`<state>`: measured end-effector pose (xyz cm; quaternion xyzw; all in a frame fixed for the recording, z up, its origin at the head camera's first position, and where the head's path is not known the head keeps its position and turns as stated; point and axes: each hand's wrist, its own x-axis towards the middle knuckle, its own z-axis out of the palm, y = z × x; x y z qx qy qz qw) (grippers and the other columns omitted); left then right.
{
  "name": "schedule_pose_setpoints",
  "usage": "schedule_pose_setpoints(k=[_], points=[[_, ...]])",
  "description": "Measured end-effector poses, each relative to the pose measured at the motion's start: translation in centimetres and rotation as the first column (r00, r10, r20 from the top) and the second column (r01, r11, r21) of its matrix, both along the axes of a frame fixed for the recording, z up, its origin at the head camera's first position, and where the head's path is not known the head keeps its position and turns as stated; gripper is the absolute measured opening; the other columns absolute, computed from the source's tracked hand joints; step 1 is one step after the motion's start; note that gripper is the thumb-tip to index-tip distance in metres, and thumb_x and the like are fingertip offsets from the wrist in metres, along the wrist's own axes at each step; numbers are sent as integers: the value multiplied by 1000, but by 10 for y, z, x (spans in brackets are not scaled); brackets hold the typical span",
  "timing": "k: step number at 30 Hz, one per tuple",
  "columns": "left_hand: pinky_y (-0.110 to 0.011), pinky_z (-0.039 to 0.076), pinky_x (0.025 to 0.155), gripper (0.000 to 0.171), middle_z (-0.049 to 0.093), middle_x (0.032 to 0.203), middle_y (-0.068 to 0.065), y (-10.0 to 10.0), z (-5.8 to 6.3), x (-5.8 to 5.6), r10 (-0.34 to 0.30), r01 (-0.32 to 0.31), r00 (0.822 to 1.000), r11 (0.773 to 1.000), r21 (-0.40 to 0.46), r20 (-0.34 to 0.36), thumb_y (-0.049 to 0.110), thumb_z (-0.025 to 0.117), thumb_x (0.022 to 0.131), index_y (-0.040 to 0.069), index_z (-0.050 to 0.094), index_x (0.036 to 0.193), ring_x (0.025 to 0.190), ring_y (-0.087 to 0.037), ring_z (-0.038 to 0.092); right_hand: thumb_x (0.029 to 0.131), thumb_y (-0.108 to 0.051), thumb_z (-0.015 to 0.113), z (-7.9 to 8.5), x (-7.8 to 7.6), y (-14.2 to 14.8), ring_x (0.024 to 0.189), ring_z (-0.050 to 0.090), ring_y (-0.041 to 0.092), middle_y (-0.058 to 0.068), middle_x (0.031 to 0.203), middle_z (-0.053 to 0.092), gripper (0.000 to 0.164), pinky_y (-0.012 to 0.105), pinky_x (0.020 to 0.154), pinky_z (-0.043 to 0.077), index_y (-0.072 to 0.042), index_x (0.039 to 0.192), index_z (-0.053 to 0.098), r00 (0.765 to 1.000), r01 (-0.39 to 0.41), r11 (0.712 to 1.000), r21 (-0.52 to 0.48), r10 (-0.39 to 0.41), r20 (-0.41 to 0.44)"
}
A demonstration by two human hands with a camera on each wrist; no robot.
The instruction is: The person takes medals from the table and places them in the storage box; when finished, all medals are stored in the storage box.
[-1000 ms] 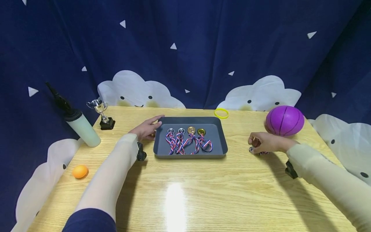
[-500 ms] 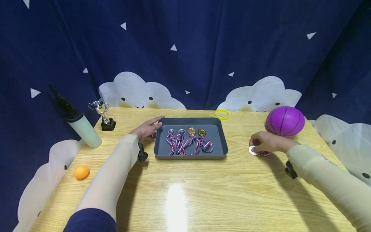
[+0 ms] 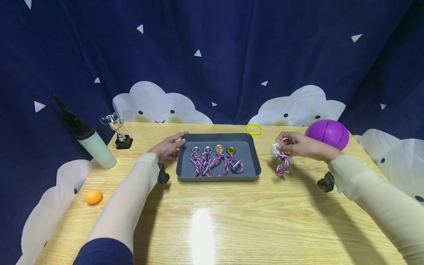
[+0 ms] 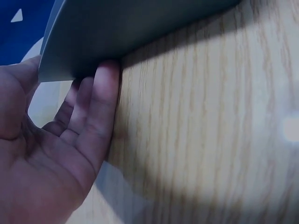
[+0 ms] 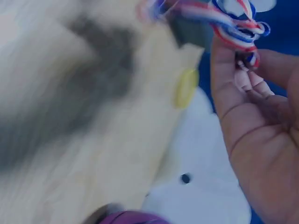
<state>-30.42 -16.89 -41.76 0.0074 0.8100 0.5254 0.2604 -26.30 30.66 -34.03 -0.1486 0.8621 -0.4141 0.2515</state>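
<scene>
My right hand (image 3: 294,143) pinches a silver medal (image 3: 275,148) near its top. Its red, white and blue ribbon (image 3: 282,165) dangles below, right of the tray. In the right wrist view, the bunched ribbon (image 5: 238,32) shows at my thumb and fingertips. My left hand (image 3: 167,148) holds the left wall of a dark grey tray (image 3: 218,179) near its back corner. In the left wrist view, the fingers (image 4: 100,100) lie against the tray's outer side, low by the table. Two silver medals (image 3: 207,149), a bronze-toned one (image 3: 219,148) and a gold one (image 3: 230,150) lie in a row inside.
A purple ball (image 3: 328,134) sits at the back right, behind my right hand. A yellow wristband (image 3: 253,129) lies at the table's back edge. On the left are a small trophy (image 3: 116,130), a white pump (image 3: 96,149) with a black top, and an orange ball (image 3: 93,196).
My right hand has picked the silver medal up from the table and carried it left and away from me, the ribbon now hanging. My left hand has stayed at the tray.
</scene>
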Motion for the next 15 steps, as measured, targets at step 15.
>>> schedule_pose_setpoints(k=[15], points=[[-31, 56, 77, 53, 50, 148, -19, 6, 1, 0, 66, -66, 998, 998, -12, 3, 35, 38, 115, 42, 26, 166, 102, -21, 62, 106, -7, 59, 11, -7, -82, 80, 65, 0, -12, 88, 73, 18, 20, 79, 58, 3, 118, 51, 994, 106, 961, -255, -110, 0]])
